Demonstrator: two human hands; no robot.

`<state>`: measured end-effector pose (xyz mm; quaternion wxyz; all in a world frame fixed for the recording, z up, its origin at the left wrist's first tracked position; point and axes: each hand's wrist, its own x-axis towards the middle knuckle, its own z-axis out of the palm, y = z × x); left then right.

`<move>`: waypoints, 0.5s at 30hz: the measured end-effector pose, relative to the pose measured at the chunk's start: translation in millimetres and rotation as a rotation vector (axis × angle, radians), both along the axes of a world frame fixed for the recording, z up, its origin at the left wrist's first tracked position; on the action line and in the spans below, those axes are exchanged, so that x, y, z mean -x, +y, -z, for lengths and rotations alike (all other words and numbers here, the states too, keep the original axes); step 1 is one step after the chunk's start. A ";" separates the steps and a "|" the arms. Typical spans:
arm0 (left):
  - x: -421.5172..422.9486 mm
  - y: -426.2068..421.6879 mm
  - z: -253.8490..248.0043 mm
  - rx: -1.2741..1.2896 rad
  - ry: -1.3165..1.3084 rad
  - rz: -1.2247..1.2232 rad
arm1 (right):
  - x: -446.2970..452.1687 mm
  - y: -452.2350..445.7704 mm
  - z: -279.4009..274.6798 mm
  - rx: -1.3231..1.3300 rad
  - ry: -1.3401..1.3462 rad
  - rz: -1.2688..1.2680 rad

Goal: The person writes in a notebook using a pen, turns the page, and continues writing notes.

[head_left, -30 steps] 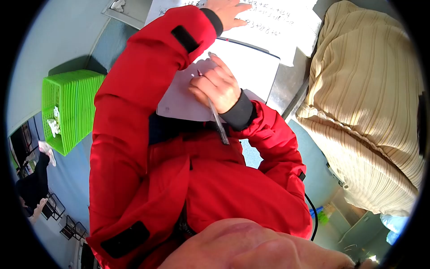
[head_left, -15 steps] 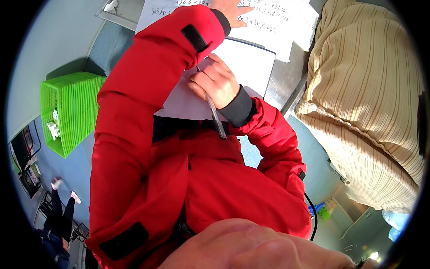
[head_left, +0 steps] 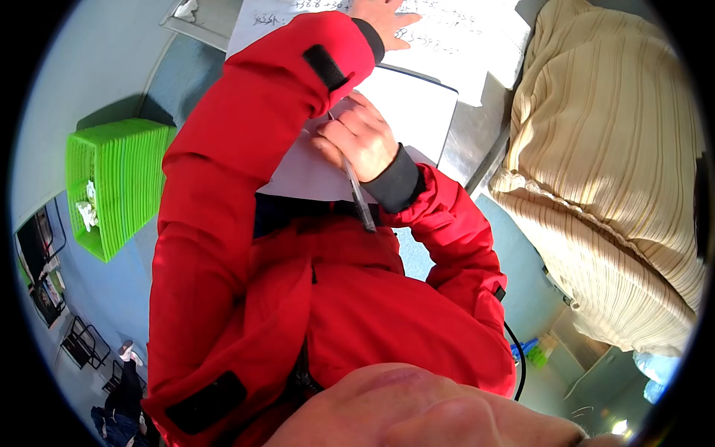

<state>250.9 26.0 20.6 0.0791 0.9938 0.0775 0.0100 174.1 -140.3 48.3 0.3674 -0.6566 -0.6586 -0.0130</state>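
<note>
My left hand (head_left: 381, 22) lies with spread fingers on a white sheet with handwritten numbers (head_left: 447, 46) at the top of the view. Its red sleeve crosses above my right hand and covers part of the papers. My right hand (head_left: 359, 138) is closed around a slim pen (head_left: 360, 200), whose dark end points back toward my body. Beneath that hand is a white sheet (head_left: 302, 173), mostly hidden by sleeve and hand. A flat white board-like item with a dark edge (head_left: 424, 104) lies beside it; I cannot tell its kind.
A metal table surface (head_left: 477, 138) shows to the right of the papers. Large striped fabric bundles (head_left: 603, 112) stand close on the right. At left is a stack of green baskets (head_left: 123, 186) with crumpled white bits inside. A person (head_left: 123, 402) is at lower left, near dark chairs (head_left: 86, 343).
Both hands stay almost where they were, the right still gripping the pen. The person in the background has moved toward the bottom of the view.
</note>
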 end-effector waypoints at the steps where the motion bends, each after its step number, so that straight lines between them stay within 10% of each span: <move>1: 1.5 1.8 -3.8 0.035 0.007 0.003 | 0.8 0.7 0.1 0.004 -0.004 0.005; 7: 39.8 54.5 -10.0 0.240 -0.120 -0.028 | 1.8 -0.7 -2.6 0.042 -0.013 -0.008; 9: 61.8 90.8 33.4 0.074 -0.611 0.143 | 3.2 -0.3 -6.1 0.020 -0.001 -0.028; 15: 119.9 111.2 13.7 0.156 -0.285 -0.088 | 20.6 20.4 -19.2 -0.056 0.084 -0.150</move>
